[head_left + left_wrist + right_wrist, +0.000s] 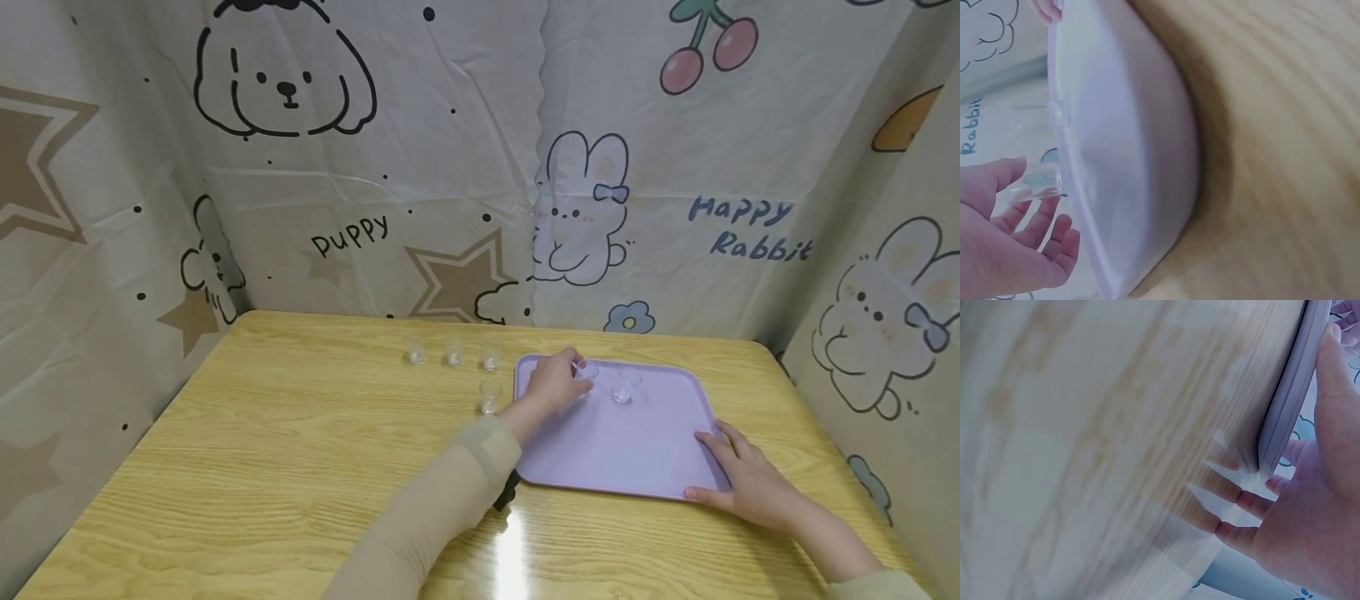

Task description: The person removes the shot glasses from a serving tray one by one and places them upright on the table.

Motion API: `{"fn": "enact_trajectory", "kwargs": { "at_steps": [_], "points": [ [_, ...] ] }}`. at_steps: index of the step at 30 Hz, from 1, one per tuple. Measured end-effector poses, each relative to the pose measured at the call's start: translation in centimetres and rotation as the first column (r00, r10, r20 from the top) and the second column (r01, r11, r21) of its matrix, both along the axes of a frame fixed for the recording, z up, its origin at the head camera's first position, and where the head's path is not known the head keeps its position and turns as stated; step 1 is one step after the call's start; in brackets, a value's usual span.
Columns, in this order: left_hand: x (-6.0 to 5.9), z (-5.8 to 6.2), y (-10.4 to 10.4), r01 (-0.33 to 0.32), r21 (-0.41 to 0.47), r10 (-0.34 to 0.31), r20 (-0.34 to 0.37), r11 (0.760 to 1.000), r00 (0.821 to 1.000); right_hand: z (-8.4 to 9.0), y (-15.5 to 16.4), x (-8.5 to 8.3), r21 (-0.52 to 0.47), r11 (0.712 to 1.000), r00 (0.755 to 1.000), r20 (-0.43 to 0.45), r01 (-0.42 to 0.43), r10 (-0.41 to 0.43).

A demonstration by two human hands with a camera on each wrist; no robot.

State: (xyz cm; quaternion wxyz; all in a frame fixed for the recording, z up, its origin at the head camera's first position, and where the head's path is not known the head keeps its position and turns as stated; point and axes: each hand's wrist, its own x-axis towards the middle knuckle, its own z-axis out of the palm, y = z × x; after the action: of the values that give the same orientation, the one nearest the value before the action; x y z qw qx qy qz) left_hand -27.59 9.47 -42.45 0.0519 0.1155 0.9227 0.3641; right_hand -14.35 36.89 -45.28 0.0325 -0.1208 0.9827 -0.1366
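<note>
Wooden table [300,450] beneath, left hand [555,383] pinches a cup [1040,179] between its fingers, right hand [753,487] spread at the tray [622,450].

Looks like a cloth-screened booth; cannot tell whether in a home or a studio.
Shows in printed cloth [450,167] hung from 9 round through 12 to 3 o'clock, with a puppy [287,88] between 10 and 11, cherries [736,45] between 1 and 2, and a wood-grain table [300,475] at 6.
</note>
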Motion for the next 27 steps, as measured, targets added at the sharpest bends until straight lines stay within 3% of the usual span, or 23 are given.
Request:
{"fn": "enact_trajectory", "kwargs": {
  "at_steps": [6,18,27],
  "points": [
    [0.5,1.4,-0.6,0.028,-0.032,-0.029,-0.012,0.999,1.000,0.0,0.0,0.0,0.006,1.000,1.000,0.005,0.005,-0.005],
    [2.3,4.5,-3.3,0.143,-0.098,-0.152,-0.093,0.985,0.984,0.0,-0.1,0.1,0.010,1.000,1.000,-0.016,-0.006,0.006],
    [3.8,6.8,-6.2,0.217,-0.045,-0.221,-0.135,0.975,0.966,0.0,-0.1,0.1,0.007,1.000,1.000,-0.023,-0.009,0.009]
  ]
}}
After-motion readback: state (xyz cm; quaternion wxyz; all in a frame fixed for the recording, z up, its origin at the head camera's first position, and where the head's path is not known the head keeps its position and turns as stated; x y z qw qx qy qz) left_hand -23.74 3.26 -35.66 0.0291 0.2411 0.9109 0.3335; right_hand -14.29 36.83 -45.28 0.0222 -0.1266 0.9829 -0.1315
